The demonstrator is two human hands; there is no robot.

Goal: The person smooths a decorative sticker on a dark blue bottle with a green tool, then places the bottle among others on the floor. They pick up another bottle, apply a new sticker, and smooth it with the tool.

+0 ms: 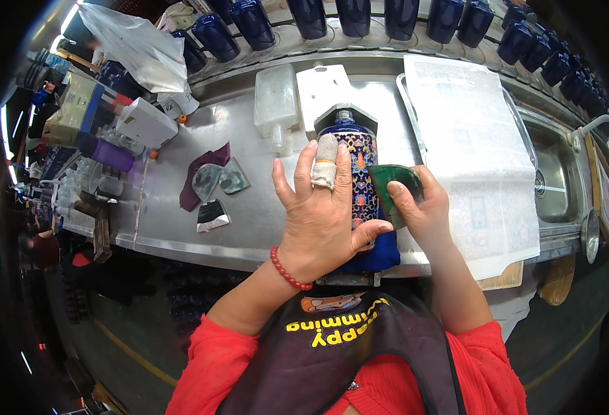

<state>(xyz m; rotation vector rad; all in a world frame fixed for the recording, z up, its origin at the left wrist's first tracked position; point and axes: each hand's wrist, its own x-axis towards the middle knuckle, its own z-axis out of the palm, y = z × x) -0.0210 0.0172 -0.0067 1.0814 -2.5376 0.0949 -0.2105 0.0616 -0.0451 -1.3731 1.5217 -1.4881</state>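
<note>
A dark blue bottle (365, 155) with a colourful floral pattern lies on the steel worktop in front of me, its neck pointing away. My left hand (321, 204) rests flat on it, fingers spread, hiding much of its left side. A cloth wrap (324, 162) covers one of that hand's fingers. Between the thumb and fingers of my right hand (422, 207) is a thin dark green scraper (394, 181), its edge against the bottle's right side. Blue cloth (382, 254) shows beneath the near end of the bottle.
Thin coloured pieces (211, 173) lie left. Beyond stand a translucent container (277, 97) and a white one (324, 81). White sheets (470, 138) cover the right side, beside a sink (560, 183). Several dark blue bottles (308, 17) line a conveyor at the back.
</note>
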